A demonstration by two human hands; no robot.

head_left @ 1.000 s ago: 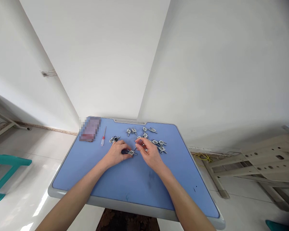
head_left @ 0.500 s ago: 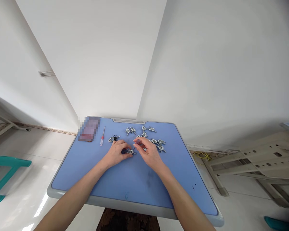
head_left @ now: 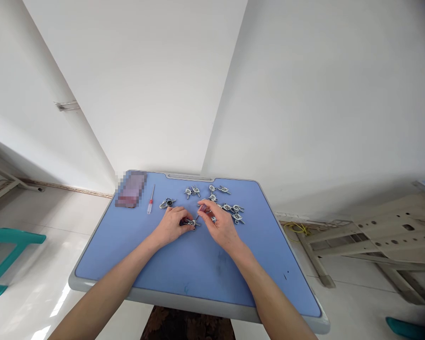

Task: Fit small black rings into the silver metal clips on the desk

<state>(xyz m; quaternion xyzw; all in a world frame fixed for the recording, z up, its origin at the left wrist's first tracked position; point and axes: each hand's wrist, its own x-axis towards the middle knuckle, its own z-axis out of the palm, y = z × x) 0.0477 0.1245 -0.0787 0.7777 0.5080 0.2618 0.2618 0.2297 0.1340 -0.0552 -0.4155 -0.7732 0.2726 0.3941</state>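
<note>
Low over the blue desk top (head_left: 138,255), my left hand (head_left: 170,225) pinches a small silver metal connector part (head_left: 192,223) between thumb and fingers. Facing it, my right hand (head_left: 217,222) is closed on the reddish, clear handle of a short screwdriver (head_left: 203,208). Its thin shaft slants down toward the connector part; whether the tip touches a screw is too small to tell. Just beyond my left hand lies another connector part with a round black face (head_left: 169,203). Several similar metal parts (head_left: 227,208) lie around and behind my right hand, some partly hidden by it.
A second screwdriver (head_left: 150,200) with a clear handle lies at the desk's left. Beside it is a blurred-out flat object (head_left: 131,190). White walls rise behind the desk. A green stool (head_left: 12,238) stands left, and a beige metal frame (head_left: 368,241) stands right.
My right hand has turned slightly, and more of the screwdriver handle shows between its fingers. My left hand stays in place around the connector part.
</note>
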